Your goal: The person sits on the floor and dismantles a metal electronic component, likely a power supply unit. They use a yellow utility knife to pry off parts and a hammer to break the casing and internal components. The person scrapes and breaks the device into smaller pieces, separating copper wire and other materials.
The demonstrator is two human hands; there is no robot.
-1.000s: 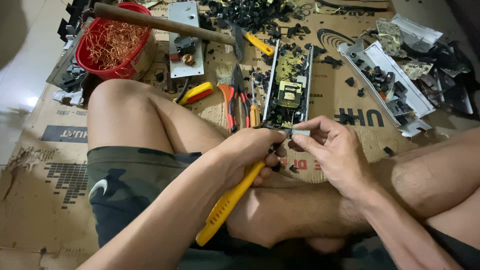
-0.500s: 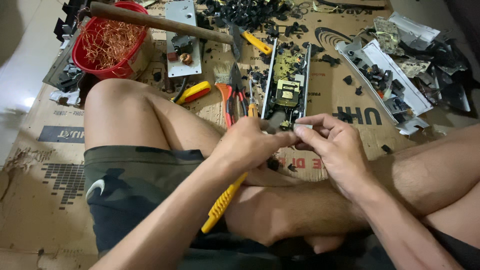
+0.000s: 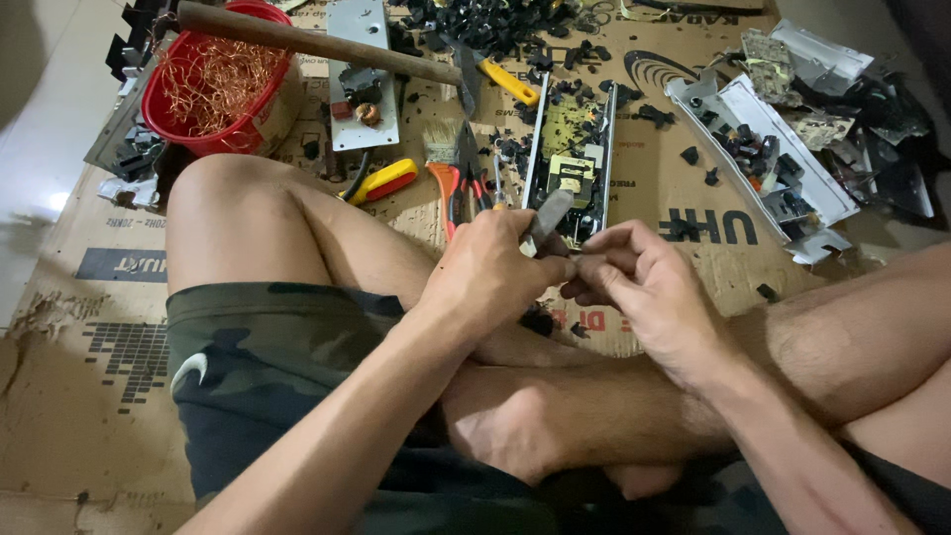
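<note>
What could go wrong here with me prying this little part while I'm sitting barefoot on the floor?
The grey blade in your left hand points toward your right hand fingers pinching the small part; a slip could cut them. Black plastic fragments lie on the cardboard near your bare foot, so shifting could hurt.

A dull grey metal blade (image 3: pixel 551 213) shows in the left hand (image 3: pixel 490 272). The cardboard sheet (image 3: pixel 89 396) on the floor is matt brown, scuffed and torn. The red tub (image 3: pixel 260 117) is glossy plastic, filled with shiny copper wire (image 3: pixel 203 84). The hammer handle (image 3: pixel 307 45) is worn brown wood. The shorts (image 3: pixel 258 367) are soft camouflage cloth.
</note>
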